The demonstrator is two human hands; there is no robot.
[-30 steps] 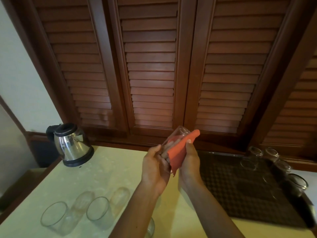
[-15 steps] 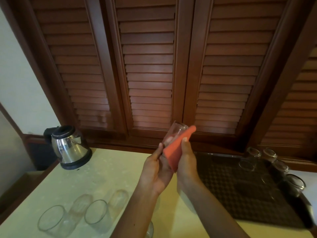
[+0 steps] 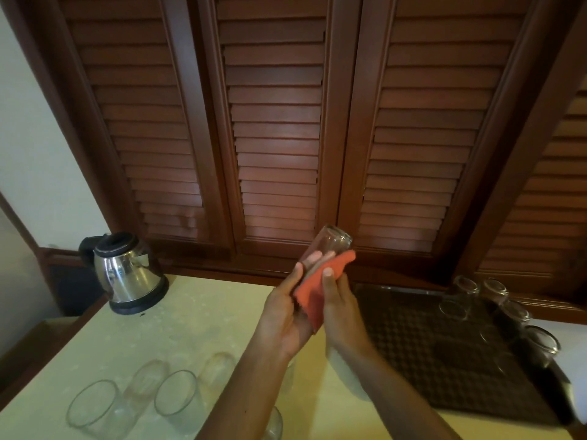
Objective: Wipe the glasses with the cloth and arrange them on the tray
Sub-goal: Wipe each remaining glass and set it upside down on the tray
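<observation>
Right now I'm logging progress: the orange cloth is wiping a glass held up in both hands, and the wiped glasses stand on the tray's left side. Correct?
Not quite. The head view shows the wiped glasses on the tray's right side; the rest holds.

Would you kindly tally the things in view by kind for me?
Glasses: 8, namely the held glass, 4 on the tray and 3 on the counter, one of them partly hidden
Cloth: 1
Tray: 1
Kettle: 1
Total: 11
</observation>
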